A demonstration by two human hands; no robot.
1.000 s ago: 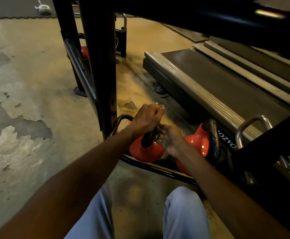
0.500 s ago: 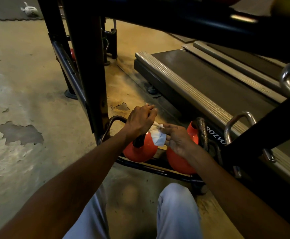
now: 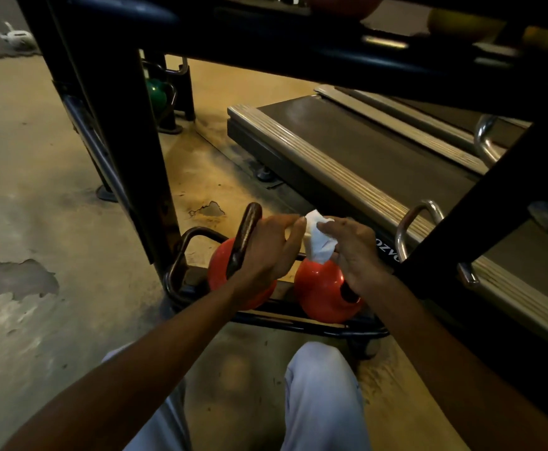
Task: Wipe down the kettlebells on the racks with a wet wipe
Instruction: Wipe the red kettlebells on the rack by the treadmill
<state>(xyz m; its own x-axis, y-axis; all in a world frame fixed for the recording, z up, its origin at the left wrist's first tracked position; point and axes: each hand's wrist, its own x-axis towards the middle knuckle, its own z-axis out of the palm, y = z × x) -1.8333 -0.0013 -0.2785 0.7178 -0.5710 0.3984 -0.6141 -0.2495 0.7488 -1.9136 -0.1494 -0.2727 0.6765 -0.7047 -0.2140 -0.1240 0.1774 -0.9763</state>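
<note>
Crouching at the bottom tier of the black rack [image 3: 298,323], the person holds a white wet wipe [image 3: 318,239] between both hands, just above two red kettlebells. The left hand [image 3: 267,252] pinches the wipe's upper left edge with its fingertips; the right hand [image 3: 352,247] curls its thumb and fingers round the bunched right side. Neither hand grasps a bell.

The wipe looks soft, limp and light, so it will likely crumple and fold unless spread over the palm or fingers before it meets the iron. The kettlebells look heavy, rigid and glossy, probably slick once damp; the dark handle is the sensible place to steady or tip one, not the round body.

The left kettlebell [image 3: 220,271] sits on the rails under the left wrist, its handle [image 3: 245,242] rising just beside the back of that hand. The right kettlebell [image 3: 323,292] stands directly below the wipe, whose lower tip hangs close to its crown; contact cannot be told. A treadmill deck [image 3: 347,151] lies behind the rack, and a green kettlebell [image 3: 156,92] sits farther off.
</note>
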